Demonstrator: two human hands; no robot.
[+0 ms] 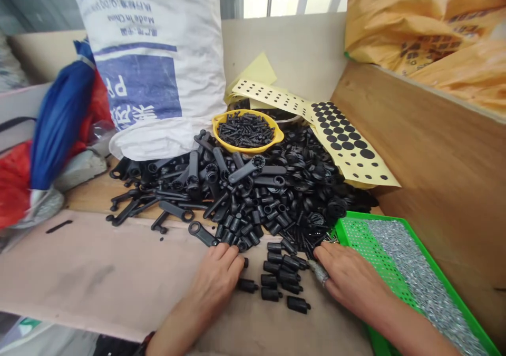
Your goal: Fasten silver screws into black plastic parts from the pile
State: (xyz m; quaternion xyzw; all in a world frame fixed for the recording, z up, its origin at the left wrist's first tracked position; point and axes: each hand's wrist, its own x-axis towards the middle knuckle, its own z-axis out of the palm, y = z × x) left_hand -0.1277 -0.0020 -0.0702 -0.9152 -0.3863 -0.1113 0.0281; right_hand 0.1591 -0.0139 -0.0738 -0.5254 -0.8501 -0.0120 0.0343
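Note:
My left hand (219, 271) rests at the near edge of the heap, its fingers curled down over small black plastic cylinders. One cylinder (247, 285) lies just below the fingers, and another end pokes out beside them; what the fingertips grip is hidden. My right hand (342, 266) reaches to the thin dark screws (302, 240) at the heap's right side, fingers drawn together and tips hidden. Something silvery is wrapped round a digit of that hand. Between both hands, several black cylinders with narrow stub ends (270, 294) lie in loose rows on the table.
Black crank handles (193, 166) and round black caps (300, 161) form the heap. A yellow bowl (215, 129) of black screws sits behind. At right stands a green tray (350, 240) of small metal parts, below sticker sheets (379, 163). A white sack (197, 55) and blue umbrella (63, 113) are left.

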